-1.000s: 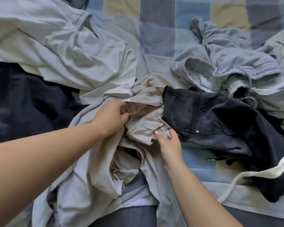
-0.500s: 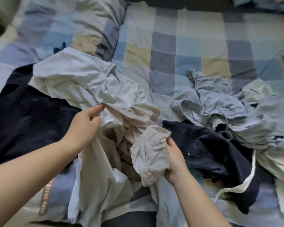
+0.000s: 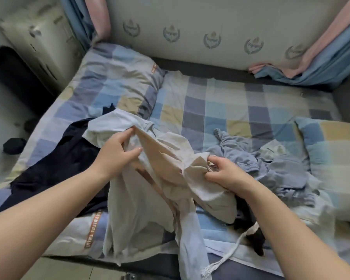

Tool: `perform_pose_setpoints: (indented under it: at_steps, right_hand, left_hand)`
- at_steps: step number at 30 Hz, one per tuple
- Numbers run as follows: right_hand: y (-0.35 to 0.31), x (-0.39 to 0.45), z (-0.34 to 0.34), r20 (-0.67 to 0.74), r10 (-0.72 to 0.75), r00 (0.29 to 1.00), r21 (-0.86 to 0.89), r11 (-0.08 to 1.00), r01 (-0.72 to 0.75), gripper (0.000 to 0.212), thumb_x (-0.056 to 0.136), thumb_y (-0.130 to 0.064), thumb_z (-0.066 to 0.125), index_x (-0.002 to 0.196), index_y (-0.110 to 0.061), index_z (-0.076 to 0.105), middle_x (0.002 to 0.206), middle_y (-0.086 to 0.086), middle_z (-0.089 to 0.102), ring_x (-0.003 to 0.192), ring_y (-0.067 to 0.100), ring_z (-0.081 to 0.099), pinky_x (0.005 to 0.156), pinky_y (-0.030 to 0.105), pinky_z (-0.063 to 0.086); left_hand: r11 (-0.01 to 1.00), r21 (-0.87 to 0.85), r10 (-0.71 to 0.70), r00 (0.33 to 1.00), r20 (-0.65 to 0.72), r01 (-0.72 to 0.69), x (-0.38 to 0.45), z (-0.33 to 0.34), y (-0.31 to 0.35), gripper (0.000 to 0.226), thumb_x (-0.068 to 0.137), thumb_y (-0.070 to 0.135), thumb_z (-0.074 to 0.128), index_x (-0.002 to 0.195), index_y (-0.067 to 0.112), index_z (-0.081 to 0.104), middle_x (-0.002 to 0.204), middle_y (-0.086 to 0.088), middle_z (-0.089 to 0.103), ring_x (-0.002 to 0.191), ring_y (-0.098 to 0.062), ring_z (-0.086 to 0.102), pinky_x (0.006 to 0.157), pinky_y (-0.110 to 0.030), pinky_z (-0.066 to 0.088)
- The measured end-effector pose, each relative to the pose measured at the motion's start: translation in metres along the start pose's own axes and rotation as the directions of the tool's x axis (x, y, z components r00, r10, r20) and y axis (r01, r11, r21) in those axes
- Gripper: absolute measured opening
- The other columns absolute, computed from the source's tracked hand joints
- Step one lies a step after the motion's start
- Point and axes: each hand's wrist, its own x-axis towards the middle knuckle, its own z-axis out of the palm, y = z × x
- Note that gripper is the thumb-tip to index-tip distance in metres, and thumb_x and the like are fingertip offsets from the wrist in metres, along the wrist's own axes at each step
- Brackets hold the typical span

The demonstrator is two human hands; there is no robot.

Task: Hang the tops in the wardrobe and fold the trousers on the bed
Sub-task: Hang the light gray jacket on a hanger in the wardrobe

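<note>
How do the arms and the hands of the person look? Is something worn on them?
Both forearms are bare, with no sleeve in view. The left hand and the right hand wear no glove, and no ring, watch or bracelet shows. The fingernails look short and unpainted.

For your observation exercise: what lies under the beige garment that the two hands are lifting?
Under the beige garment show the checked bedsheet, a dark navy garment at its left and a black garment with a white cord at its right. The cloth hides whatever else lies beneath.

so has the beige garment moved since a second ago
Yes. Both hands, left hand and right hand, have lifted the beige garment off the checked bedsheet; earlier it lay bunched beside the dark trousers.
</note>
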Motion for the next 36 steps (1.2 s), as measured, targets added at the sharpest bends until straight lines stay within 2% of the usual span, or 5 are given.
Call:
perform_pose_setpoints:
  at_steps: [6,17,22,30,36]
  right_hand:
    - [-0.087,-0.058,-0.066,-0.329,-0.169,0.929,-0.046,0.986,0.163,0.038,0.085,-0.003,0.043,0.099,-0.023,0.073,0.093,-0.007,0.071,0.08,0.003,0.061,0.072,0.019,0.047]
    - [-0.213,-0.126,-0.097,-0.434,-0.18,0.883,0.687,0.568,0.454,0.033,0.089,0.013,0.039,0.092,-0.008,0.064,0.065,0.004,0.069,0.055,0.013,0.065,0.048,0.024,0.051]
    - [-0.266,-0.143,-0.083,-0.448,-0.201,0.871,0.788,0.371,0.491,0.022,0.089,0.01,0.048,0.088,-0.006,0.062,0.067,0.012,0.067,0.06,0.023,0.066,0.06,0.035,0.058]
    - [-0.351,-0.168,-0.049,-0.658,-0.218,0.721,0.732,0.042,0.68,0.033,0.09,0.015,0.042,0.077,-0.011,0.057,0.066,0.012,0.062,0.051,0.016,0.063,0.05,0.024,0.053]
    - [-0.371,-0.192,-0.043,-0.809,-0.103,0.578,0.562,0.151,0.813,0.031,0.091,0.012,0.042,0.079,-0.008,0.062,0.063,0.005,0.065,0.055,0.013,0.064,0.052,0.022,0.051]
  left_hand:
    - [0.986,0.092,0.137,0.99,0.019,-0.138,-0.021,-0.039,0.057,0.072,0.08,0.022,0.076,0.142,0.007,0.042,0.146,-0.005,0.045,0.133,-0.013,0.041,0.099,-0.014,0.028]
    - [0.895,0.11,0.416,0.898,0.14,-0.432,-0.047,-0.064,0.177,0.076,0.077,0.033,0.077,0.142,0.016,0.042,0.143,-0.003,0.043,0.131,-0.017,0.041,0.108,-0.033,0.036]
    - [0.819,-0.343,0.501,0.865,0.034,-0.46,-0.073,-0.064,0.206,0.027,0.077,0.014,0.076,0.102,0.018,0.067,0.103,0.002,0.067,0.093,0.003,0.061,0.08,-0.02,0.05]
    - [0.748,-0.49,0.461,0.881,-0.103,-0.448,-0.09,-0.076,0.233,0.006,0.085,0.015,0.068,0.08,0.017,0.066,0.066,0.013,0.065,0.061,0.002,0.056,0.054,-0.01,0.039]
    - [0.713,-0.575,0.483,0.876,-0.014,-0.402,-0.093,-0.094,0.232,0.021,0.096,0.018,0.053,0.075,0.015,0.054,0.059,0.009,0.048,0.048,-0.002,0.037,0.047,-0.015,0.032]
